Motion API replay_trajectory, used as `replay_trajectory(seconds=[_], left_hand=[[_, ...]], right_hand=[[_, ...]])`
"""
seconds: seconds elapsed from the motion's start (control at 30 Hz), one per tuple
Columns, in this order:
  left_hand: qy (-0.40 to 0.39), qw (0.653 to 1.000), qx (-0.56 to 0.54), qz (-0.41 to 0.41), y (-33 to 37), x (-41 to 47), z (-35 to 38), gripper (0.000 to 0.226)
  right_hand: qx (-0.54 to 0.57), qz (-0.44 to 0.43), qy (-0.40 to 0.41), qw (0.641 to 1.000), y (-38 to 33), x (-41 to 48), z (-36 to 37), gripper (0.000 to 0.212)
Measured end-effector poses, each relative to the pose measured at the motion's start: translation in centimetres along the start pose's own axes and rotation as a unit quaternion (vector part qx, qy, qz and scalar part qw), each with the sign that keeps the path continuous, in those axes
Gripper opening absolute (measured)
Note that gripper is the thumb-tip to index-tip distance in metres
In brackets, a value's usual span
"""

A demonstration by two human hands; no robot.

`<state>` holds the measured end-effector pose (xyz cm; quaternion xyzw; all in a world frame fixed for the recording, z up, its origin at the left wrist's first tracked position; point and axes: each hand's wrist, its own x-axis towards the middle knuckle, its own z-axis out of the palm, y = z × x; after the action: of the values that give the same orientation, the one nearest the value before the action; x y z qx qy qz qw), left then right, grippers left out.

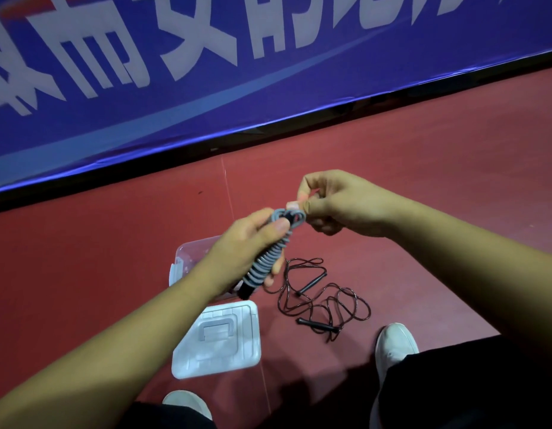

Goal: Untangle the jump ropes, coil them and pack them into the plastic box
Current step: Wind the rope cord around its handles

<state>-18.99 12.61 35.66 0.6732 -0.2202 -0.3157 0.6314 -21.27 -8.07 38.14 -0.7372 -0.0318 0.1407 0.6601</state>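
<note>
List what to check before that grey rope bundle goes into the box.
1. Grey rope wound round its handles, gripped by the left hand: ok.
2. End secured: the right hand pinches at the bundle's top; tucked in or not: cannot tell.
3. Plastic box open, lid lying off on the floor: ok.
4. Room inside the box: mostly hidden behind the left hand: cannot tell.
5. Dark rope coiled: lies in loose loops on the floor: not ok.
</note>
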Motion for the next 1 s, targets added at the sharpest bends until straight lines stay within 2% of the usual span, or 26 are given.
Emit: replay_trajectory(seconds=[0.07, 0.17, 0.33, 0.47, 0.53, 0.6, 0.67, 0.73, 0.8, 1.0], left_hand=[[0.004, 0.998, -0.065, 0.021, -0.1, 0.1, 0.0, 0.045], [0.001, 0.985, -0.168, 0.040, 0.1, 0.3, 0.1, 0.047], [0.021, 0.971, -0.237, 0.036, 0.5, 0.8, -0.2, 0.028], [0.021, 0.963, -0.269, 0.018, 0.1, 1.0, -0.6, 0.051], [0.026, 0.957, -0.287, 0.010, -0.1, 1.1, -0.7, 0.047], [0.034, 0.952, -0.303, -0.003, 0.0, 1.1, -0.6, 0.033], [0.043, 0.946, -0.320, -0.024, 0.2, 1.1, -0.5, 0.030], [0.045, 0.940, -0.337, -0.038, 0.5, 1.1, -0.3, 0.031], [0.044, 0.938, -0.341, -0.050, 0.6, 1.1, -0.2, 0.032], [0.047, 0.946, -0.313, -0.068, 0.6, 1.2, 0.0, 0.034]], right_hand=[[0.034, 0.010, 0.008, 0.999, 0.0, 0.1, -0.1, 0.025], [0.059, 0.012, 0.015, 0.998, 0.4, 0.1, -0.3, 0.018], [0.048, -0.012, 0.028, 0.998, 0.4, -0.1, 0.1, 0.017], [0.154, -0.035, 0.045, 0.986, -0.7, -0.1, 0.0, 0.017], [0.194, -0.064, 0.030, 0.978, -1.2, -0.2, -0.2, 0.022], [0.153, -0.106, 0.003, 0.983, -1.2, -0.3, -0.3, 0.019], [0.011, -0.143, 0.006, 0.990, -1.0, -0.4, -0.5, 0.014], [-0.141, -0.174, 0.034, 0.974, -0.8, -0.4, -0.6, 0.011], [-0.175, -0.209, 0.064, 0.960, -0.7, -0.3, -0.3, 0.009], [0.030, -0.184, 0.092, 0.978, 0.2, 0.2, 1.2, 0.016]])
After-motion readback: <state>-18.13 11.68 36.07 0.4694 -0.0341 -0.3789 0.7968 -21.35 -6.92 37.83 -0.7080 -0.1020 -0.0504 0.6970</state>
